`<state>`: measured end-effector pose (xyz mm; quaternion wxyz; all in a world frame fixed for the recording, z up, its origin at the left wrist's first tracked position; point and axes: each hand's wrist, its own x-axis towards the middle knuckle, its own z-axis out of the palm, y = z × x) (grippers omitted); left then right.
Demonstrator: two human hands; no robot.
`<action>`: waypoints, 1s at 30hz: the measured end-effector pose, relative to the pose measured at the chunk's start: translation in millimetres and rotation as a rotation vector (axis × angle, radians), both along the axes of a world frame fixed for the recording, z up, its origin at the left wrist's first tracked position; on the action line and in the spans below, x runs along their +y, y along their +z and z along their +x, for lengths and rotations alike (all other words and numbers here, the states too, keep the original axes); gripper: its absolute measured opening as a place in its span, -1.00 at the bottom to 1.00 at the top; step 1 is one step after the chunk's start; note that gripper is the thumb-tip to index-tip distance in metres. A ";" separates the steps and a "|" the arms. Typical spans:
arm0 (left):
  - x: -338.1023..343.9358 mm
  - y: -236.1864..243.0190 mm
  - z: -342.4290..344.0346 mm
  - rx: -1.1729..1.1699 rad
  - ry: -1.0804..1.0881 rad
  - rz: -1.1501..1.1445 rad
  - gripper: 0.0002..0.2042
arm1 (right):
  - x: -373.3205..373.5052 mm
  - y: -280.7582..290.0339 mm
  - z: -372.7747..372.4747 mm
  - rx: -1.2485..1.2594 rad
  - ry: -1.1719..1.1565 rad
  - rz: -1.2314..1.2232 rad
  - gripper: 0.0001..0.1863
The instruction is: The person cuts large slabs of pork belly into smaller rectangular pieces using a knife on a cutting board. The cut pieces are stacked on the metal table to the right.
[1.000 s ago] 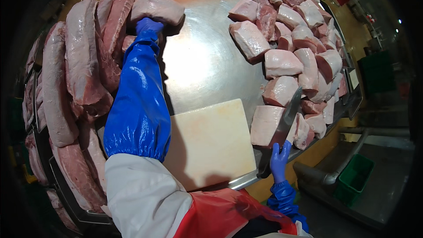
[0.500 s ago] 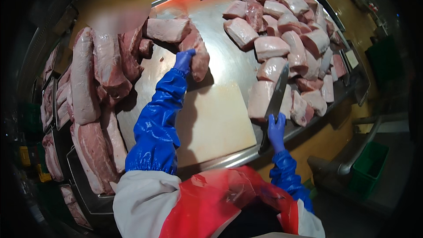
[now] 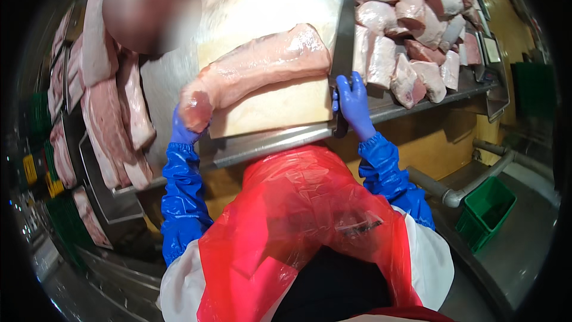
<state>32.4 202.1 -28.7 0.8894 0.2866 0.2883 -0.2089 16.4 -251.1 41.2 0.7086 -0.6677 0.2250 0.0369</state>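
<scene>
Pink meat [image 3: 268, 65], end seemingly in left grip [image 3: 186, 131]

It's a meat-cutting room; steel table [image 3: 162, 98], chunks of meat [image 3: 410, 1] heaped on its right side, long slabs [image 3: 102, 120] down its left; green bin [image 3: 490, 207] below its right end; red plastic apron [image 3: 304, 197] at its near edge.

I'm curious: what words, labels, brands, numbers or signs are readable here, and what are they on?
No text can be read.
Red apron: small dark patch, too blurred to tell if it is lettering.
Pale rectangle, right end of the metal table: no writing discernible.
Knife, cutting board, long piece of meat: none visible.
</scene>
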 end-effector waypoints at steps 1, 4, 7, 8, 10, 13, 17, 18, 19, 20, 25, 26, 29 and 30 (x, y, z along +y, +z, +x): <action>13.9 0.4 -19.9 0.059 -0.019 0.051 -0.58 | 8.2 2.3 -2.1 0.051 0.070 -0.020 -0.78; 36.5 30.1 -55.0 0.278 -0.108 0.440 -0.57 | 19.0 -23.3 -16.7 -0.055 0.226 -0.297 -0.79; 57.9 18.6 -67.5 -0.155 -0.245 1.420 -0.51 | 40.3 -16.1 -28.4 -0.158 0.351 -0.527 -0.79; 45.7 18.1 -56.4 -0.229 -0.262 1.660 -0.36 | 50.7 -17.8 -28.7 -0.250 0.353 -0.616 -0.79; -34.3 72.9 -14.4 -0.595 -0.539 1.671 -0.21 | 77.8 -22.4 -27.6 -0.297 0.309 -0.777 -0.78; -91.5 68.6 27.4 -0.996 -0.826 1.880 0.00 | 136.6 -24.8 12.4 -0.490 0.263 -1.038 -0.72; -92.1 38.9 53.9 -1.016 -0.912 1.892 0.09 | 139.2 6.6 -37.5 0.137 0.607 -1.025 -0.69; -90.2 36.8 54.0 -1.073 -0.827 1.888 0.09 | 141.7 21.3 -56.7 0.250 0.653 -1.048 -0.69; -93.2 39.2 54.5 -1.072 -0.875 1.875 0.08 | 143.9 27.2 -69.5 0.365 0.687 -1.059 -0.69; -96.6 41.5 54.3 -1.062 -0.919 1.866 0.07 | 146.2 21.9 -66.2 0.269 0.629 -1.030 -0.70; -109.1 49.1 58.9 -1.091 -0.926 1.925 -0.01 | 161.1 -36.0 59.2 -0.053 0.478 -1.061 -0.72; -107.7 48.8 63.2 -1.095 -0.871 1.922 -0.02 | 158.3 -38.3 57.1 -0.039 0.470 -1.065 -0.73; -96.7 53.3 81.4 -0.960 -0.801 1.956 -0.09 | 140.7 -44.7 -6.4 0.077 0.537 -0.943 -0.80; -95.6 57.5 83.1 -0.897 -0.779 1.953 -0.11 | 129.4 -41.3 -37.7 0.193 0.605 -0.969 -0.77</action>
